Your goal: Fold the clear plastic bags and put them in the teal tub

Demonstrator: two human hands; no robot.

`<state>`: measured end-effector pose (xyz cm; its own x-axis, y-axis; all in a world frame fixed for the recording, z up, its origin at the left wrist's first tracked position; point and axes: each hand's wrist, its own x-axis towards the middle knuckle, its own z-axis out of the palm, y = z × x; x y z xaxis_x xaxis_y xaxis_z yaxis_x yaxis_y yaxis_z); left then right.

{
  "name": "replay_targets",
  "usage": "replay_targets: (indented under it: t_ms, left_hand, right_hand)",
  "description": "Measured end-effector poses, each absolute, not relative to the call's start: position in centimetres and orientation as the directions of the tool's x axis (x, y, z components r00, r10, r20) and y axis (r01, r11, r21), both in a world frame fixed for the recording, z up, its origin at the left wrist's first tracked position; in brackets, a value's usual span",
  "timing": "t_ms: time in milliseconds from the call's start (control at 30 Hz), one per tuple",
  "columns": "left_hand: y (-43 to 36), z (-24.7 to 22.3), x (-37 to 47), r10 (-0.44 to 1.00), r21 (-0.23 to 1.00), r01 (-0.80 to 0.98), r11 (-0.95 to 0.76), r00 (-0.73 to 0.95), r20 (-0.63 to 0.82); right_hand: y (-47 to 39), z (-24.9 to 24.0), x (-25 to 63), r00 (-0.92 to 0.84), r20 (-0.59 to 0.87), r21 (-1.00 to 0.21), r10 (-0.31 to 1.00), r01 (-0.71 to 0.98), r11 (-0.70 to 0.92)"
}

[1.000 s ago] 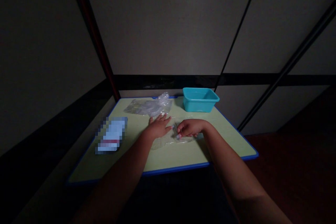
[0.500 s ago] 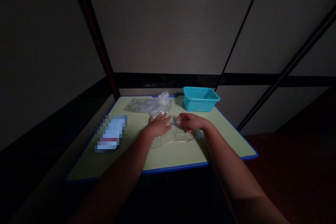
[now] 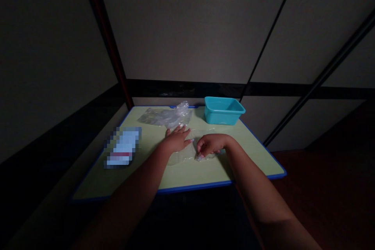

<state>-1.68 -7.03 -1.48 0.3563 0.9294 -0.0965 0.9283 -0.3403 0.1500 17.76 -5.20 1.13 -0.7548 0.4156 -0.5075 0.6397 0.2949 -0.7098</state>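
Bag: clear plastic bag (image 3: pixel 187 155) lay flat mid-table (image 3: pixel 146 179) | left hand (image 3: pixel 176 140) spread, pressing it down | right hand (image 3: pixel 211 144) pinched its edge | I judged firm, even pressure best.

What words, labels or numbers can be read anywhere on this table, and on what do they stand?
None can be read.
The flat white and red packet at the table's left is pixelated, so any print is lost.
The teal plastic tub, the crumpled clear plastic bags and the clear plastic sheet under both hands show no text.
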Motion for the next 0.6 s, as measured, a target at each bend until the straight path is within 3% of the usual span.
replay_targets:
  t_ms: [267,600]
  left_hand:
    - [-6.9,-1.6,-1.6,0.933,0.116,0.936,-0.333,0.345,-0.103]
    - [-7.2,-0.9,-1.3,0.933,0.118,0.937,-0.329,0.342,-0.113]
  right_hand:
    - [-5.7,1.8,17.8,-0.897,-0.272,-0.868,0.347,0.385,0.313]
    - [-8.0,2.9,17.5,-0.879,-0.298,-0.890,0.373,0.397,0.225]
